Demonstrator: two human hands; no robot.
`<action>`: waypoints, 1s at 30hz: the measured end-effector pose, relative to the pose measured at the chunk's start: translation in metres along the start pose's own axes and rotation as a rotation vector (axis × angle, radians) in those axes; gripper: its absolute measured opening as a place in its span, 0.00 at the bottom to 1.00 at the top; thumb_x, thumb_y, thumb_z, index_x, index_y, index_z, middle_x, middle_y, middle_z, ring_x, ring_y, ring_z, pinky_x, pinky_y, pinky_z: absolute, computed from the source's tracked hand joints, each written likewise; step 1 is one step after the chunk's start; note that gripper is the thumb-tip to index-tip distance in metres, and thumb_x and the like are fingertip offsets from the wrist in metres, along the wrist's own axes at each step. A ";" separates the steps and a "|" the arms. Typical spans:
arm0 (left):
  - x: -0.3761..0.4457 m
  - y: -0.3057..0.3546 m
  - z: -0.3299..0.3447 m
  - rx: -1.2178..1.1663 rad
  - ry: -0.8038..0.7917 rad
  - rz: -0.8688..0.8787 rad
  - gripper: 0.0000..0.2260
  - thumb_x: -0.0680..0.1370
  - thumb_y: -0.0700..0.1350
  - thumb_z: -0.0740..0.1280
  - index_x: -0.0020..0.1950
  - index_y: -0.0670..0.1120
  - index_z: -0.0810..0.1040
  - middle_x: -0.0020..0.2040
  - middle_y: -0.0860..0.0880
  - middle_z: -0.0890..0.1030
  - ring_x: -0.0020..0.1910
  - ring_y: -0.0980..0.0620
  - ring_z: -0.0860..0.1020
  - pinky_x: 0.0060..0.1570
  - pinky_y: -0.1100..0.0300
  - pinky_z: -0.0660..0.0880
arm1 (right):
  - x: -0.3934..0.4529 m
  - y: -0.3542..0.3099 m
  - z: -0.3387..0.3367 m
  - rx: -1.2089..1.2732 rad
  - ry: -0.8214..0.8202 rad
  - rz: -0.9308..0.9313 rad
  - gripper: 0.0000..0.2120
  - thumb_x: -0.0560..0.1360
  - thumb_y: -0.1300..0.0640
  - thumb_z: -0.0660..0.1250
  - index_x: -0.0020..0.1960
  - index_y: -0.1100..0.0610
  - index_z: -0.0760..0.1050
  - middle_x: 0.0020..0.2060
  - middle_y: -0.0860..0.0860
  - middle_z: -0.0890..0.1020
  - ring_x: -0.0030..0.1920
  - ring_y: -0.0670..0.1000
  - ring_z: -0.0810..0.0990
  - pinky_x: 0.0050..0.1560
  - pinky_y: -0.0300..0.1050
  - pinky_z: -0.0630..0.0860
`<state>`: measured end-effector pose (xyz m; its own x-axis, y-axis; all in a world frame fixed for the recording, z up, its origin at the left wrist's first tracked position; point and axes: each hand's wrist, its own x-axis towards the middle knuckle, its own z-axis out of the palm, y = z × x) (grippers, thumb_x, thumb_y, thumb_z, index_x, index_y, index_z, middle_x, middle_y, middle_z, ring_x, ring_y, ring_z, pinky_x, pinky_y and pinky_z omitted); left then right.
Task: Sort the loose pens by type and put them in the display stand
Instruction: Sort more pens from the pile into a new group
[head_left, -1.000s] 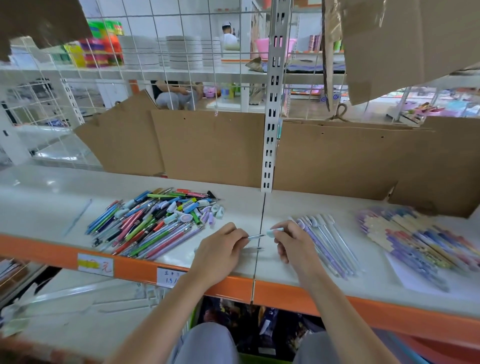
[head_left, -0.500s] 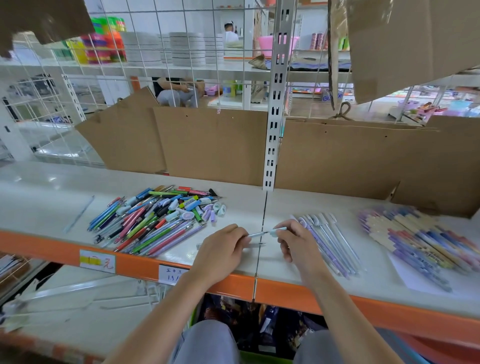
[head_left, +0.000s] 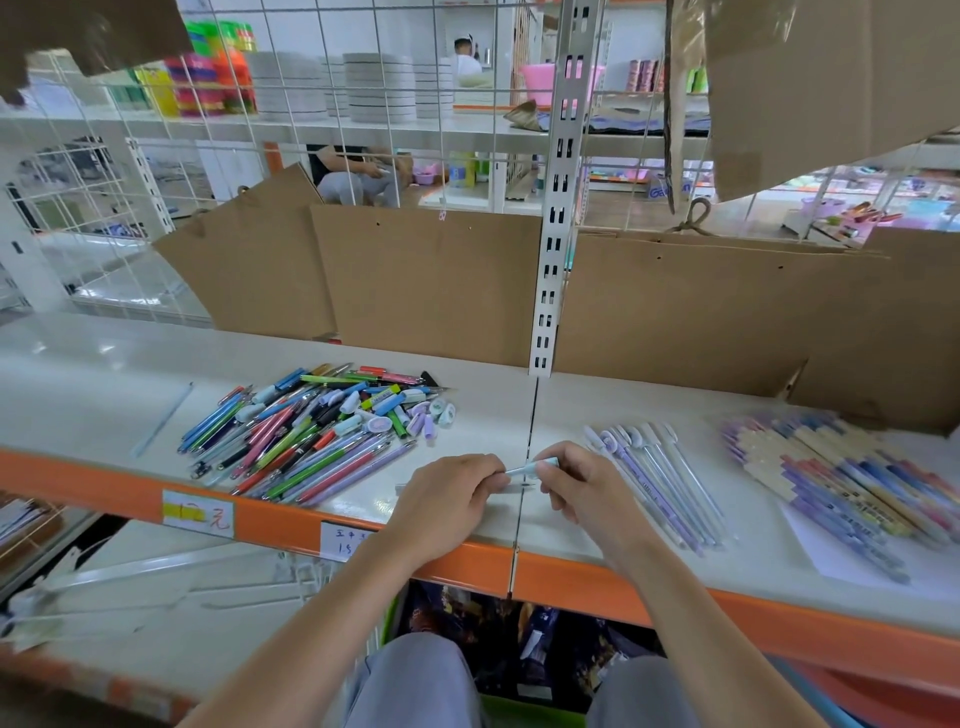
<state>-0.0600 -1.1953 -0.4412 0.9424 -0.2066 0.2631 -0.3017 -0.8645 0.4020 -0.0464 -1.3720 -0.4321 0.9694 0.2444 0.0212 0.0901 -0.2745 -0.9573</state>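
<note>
Progress: we have a few sorted pens (head_left: 660, 478) laid out; mixed pile (head_left: 317, 426) remains | left hand (head_left: 447, 506), right hand (head_left: 582, 493): both pinch one pale pen (head_left: 530, 468)

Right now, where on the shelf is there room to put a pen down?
Bare patches: left of the mixed pen pile, around a lone thin pen, and the strip between that pile and the row of lilac pens, behind the hands. Crowded: the far right, under the fanned pen cards.

Both forearms reach forward, left hand (head_left: 448, 500) and right hand (head_left: 582, 488) nearly meeting, fingers (head_left: 551, 470) pinched.
</note>
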 end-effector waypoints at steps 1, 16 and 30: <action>0.000 0.000 0.000 -0.002 -0.001 -0.004 0.09 0.82 0.48 0.57 0.49 0.48 0.76 0.39 0.56 0.75 0.40 0.53 0.74 0.37 0.58 0.64 | 0.000 -0.001 0.000 -0.012 -0.002 -0.005 0.07 0.78 0.59 0.62 0.44 0.57 0.77 0.28 0.47 0.74 0.31 0.45 0.70 0.33 0.39 0.65; 0.006 -0.008 0.003 0.058 0.105 -0.090 0.07 0.77 0.49 0.65 0.52 0.48 0.78 0.49 0.52 0.76 0.51 0.53 0.73 0.52 0.59 0.72 | 0.022 -0.032 -0.038 0.209 0.252 0.016 0.07 0.77 0.62 0.64 0.41 0.60 0.74 0.34 0.56 0.77 0.30 0.49 0.71 0.29 0.38 0.66; -0.023 -0.073 -0.031 0.031 0.334 -0.369 0.03 0.77 0.44 0.66 0.47 0.45 0.77 0.46 0.49 0.73 0.46 0.51 0.74 0.48 0.55 0.74 | 0.032 -0.013 -0.019 -1.200 0.131 0.056 0.15 0.77 0.68 0.54 0.62 0.61 0.65 0.60 0.57 0.68 0.57 0.58 0.74 0.42 0.45 0.67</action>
<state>-0.0645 -1.1133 -0.4495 0.8865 0.2687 0.3767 0.0520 -0.8668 0.4960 -0.0121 -1.3779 -0.4138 0.9883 0.1271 0.0840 0.1340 -0.9876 -0.0821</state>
